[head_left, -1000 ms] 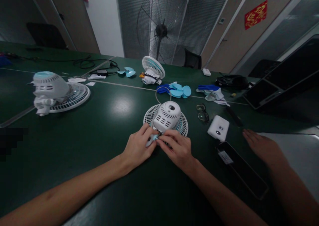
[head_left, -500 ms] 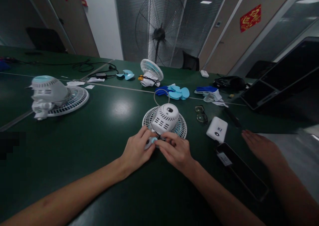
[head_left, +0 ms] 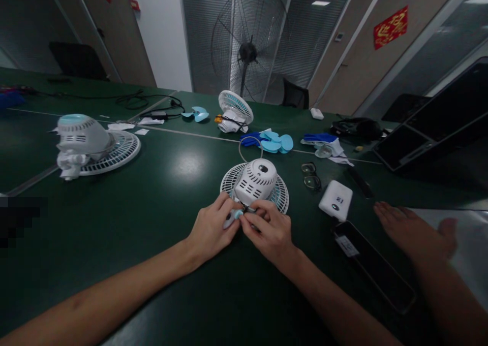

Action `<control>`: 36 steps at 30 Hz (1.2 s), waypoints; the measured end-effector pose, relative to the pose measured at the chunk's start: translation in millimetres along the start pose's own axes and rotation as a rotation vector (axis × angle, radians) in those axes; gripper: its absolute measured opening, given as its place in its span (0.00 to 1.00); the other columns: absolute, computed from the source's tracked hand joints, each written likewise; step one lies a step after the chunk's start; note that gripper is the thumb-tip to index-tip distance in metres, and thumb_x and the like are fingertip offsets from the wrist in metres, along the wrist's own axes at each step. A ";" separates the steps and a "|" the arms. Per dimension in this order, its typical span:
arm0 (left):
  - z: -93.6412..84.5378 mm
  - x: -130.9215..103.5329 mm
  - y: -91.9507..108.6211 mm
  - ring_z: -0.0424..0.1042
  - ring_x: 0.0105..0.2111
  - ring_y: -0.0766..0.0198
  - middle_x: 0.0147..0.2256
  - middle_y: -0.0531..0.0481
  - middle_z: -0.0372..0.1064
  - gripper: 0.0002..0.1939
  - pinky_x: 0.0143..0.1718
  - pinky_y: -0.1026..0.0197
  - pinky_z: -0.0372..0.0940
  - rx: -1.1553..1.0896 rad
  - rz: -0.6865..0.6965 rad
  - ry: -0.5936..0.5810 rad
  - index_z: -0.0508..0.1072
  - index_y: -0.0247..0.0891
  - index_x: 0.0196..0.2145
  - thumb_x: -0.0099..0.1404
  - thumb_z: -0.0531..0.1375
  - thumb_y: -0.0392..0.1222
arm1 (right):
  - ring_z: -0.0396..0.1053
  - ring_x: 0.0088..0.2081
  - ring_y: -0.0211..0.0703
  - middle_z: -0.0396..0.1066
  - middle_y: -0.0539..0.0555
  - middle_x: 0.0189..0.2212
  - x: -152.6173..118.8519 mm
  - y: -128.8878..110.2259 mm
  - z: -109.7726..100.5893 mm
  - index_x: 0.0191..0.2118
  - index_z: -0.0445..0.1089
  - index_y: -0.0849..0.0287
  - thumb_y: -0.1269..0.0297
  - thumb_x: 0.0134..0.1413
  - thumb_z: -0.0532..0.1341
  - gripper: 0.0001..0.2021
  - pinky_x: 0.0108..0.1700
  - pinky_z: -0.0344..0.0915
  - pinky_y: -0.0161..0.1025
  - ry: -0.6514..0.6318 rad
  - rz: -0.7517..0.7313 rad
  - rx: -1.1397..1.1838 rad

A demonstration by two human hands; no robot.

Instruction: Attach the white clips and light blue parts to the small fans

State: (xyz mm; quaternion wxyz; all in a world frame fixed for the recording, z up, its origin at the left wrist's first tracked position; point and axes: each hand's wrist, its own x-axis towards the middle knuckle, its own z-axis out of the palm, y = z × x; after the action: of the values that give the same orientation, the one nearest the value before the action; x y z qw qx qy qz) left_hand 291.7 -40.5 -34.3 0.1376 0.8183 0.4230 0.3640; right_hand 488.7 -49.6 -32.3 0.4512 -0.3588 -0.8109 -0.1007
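A white fan head (head_left: 256, 181) lies grille-down on the dark green table (head_left: 160, 295), its vented motor housing facing up. At its near edge my left hand (head_left: 214, 223) is closed on a small white part with a light blue knob (head_left: 238, 214). My right hand (head_left: 269, 229) meets it from the other side, thumb and fingers pinched beside the knob; what they hold is too small and covered to name. A thin cable (head_left: 241, 145) loops up behind the housing.
Another fan head (head_left: 86, 143) lies at the left, a third (head_left: 233, 113) at the back. Blue blades (head_left: 276, 142), glasses (head_left: 311, 177), a white box (head_left: 336, 199) and a black tray (head_left: 373, 264) are around. Another person's hand (head_left: 414, 231) rests at the right.
The whole view has shifted slightly, so objects appear a little further right. My hands stay at the fan's near edge with small finger movements. The other person's hand has turned, its thumb now showing.
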 end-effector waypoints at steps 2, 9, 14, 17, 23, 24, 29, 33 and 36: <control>-0.1 0.0 -0.1 0.75 0.37 0.60 0.43 0.49 0.68 0.08 0.35 0.59 0.71 0.001 -0.002 -0.001 0.70 0.41 0.46 0.69 0.60 0.36 | 0.73 0.33 0.38 0.72 0.57 0.44 -1.4 1.6 -2.2 0.43 0.74 0.57 0.70 0.62 0.66 0.05 0.33 0.75 0.37 -0.017 0.005 0.038; 0.3 0.7 0.1 0.74 0.37 0.59 0.42 0.49 0.67 0.09 0.35 0.59 0.71 0.017 0.019 0.015 0.69 0.41 0.46 0.68 0.59 0.34 | 0.73 0.36 0.38 0.68 0.56 0.48 -4.5 12.8 -6.1 0.53 0.75 0.54 0.75 0.62 0.65 0.16 0.36 0.76 0.36 -0.058 -0.081 0.068; 1.4 -0.7 -2.2 0.74 0.38 0.59 0.44 0.49 0.67 0.10 0.35 0.58 0.71 0.002 0.023 0.009 0.69 0.41 0.47 0.68 0.59 0.35 | 0.73 0.35 0.37 0.68 0.56 0.47 -1.6 11.2 -3.7 0.49 0.76 0.57 0.73 0.62 0.67 0.11 0.36 0.76 0.36 -0.014 -0.050 0.072; 1.2 -0.7 -2.5 0.75 0.38 0.59 0.43 0.49 0.67 0.09 0.35 0.58 0.71 0.006 0.021 0.005 0.69 0.41 0.47 0.69 0.60 0.36 | 0.74 0.39 0.41 0.68 0.57 0.46 -2.4 9.5 -1.6 0.47 0.76 0.58 0.69 0.62 0.69 0.09 0.38 0.77 0.38 -0.019 -0.017 0.075; -0.7 1.6 0.6 0.75 0.37 0.60 0.44 0.49 0.68 0.09 0.35 0.59 0.71 0.002 0.024 0.014 0.70 0.41 0.46 0.69 0.60 0.35 | 0.72 0.34 0.37 0.68 0.55 0.45 -6.7 9.4 -1.1 0.41 0.75 0.57 0.70 0.63 0.67 0.02 0.33 0.74 0.36 -0.029 -0.017 0.058; -1.0 1.8 0.9 0.75 0.37 0.59 0.44 0.49 0.68 0.09 0.35 0.59 0.71 0.004 0.023 0.011 0.70 0.41 0.46 0.68 0.60 0.35 | 0.72 0.35 0.38 0.68 0.56 0.45 -7.2 9.9 -2.2 0.42 0.75 0.57 0.70 0.63 0.66 0.04 0.34 0.74 0.37 -0.037 -0.012 0.076; -0.3 0.8 0.4 0.74 0.36 0.60 0.43 0.49 0.67 0.09 0.35 0.59 0.70 0.013 0.008 0.006 0.69 0.41 0.46 0.69 0.59 0.35 | 0.71 0.36 0.38 0.67 0.57 0.49 -7.4 13.3 -5.6 0.53 0.75 0.53 0.76 0.62 0.63 0.16 0.35 0.75 0.36 -0.064 -0.077 0.094; 1.2 -0.9 -1.2 0.74 0.37 0.60 0.43 0.49 0.67 0.11 0.35 0.59 0.70 0.031 0.009 0.012 0.69 0.42 0.47 0.68 0.59 0.34 | 0.71 0.34 0.35 0.67 0.56 0.48 -3.2 12.3 -4.2 0.49 0.76 0.54 0.73 0.64 0.66 0.11 0.36 0.76 0.35 -0.012 -0.058 0.057; 1.3 -1.6 -1.9 0.74 0.37 0.59 0.43 0.50 0.67 0.10 0.35 0.59 0.71 0.039 0.012 0.002 0.69 0.42 0.47 0.69 0.60 0.35 | 0.73 0.35 0.37 0.68 0.56 0.47 -0.5 9.5 -2.9 0.46 0.76 0.56 0.68 0.64 0.68 0.06 0.35 0.77 0.37 0.008 -0.044 0.039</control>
State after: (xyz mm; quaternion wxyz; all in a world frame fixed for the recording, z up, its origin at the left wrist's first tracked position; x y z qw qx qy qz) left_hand 290.9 -40.5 -37.0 0.1189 0.8229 0.4253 0.3575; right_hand 497.1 -44.4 -32.5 0.4591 -0.3316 -0.8186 -0.0961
